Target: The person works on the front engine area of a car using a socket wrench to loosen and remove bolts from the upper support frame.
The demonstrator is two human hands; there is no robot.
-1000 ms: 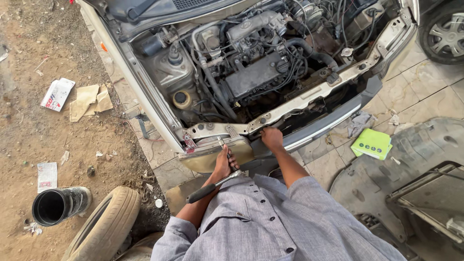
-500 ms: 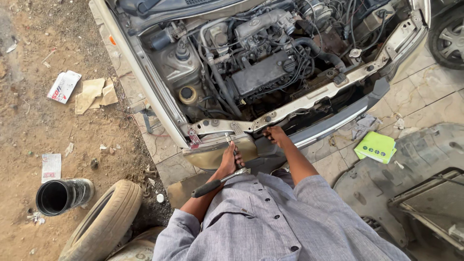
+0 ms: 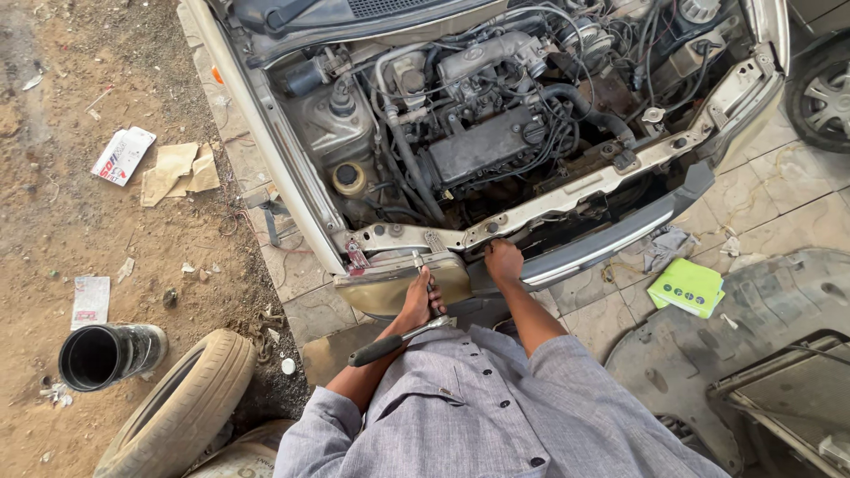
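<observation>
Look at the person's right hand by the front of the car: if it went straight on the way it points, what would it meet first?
The right hand points up toward the engine bay. It would probably meet the pale metal crossbar first, which it already seems to touch, though depth is unclear from above.

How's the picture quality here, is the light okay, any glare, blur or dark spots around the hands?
Head view: even daylight, sharp overall, no motion blur. The left hand on the ratchet wrench and the right hand on the front crossbar are clearly lit. The headlight shows dull sheen, no harsh glare. The deep engine bay goes dark; edges bend slightly from the wide lens.
</observation>
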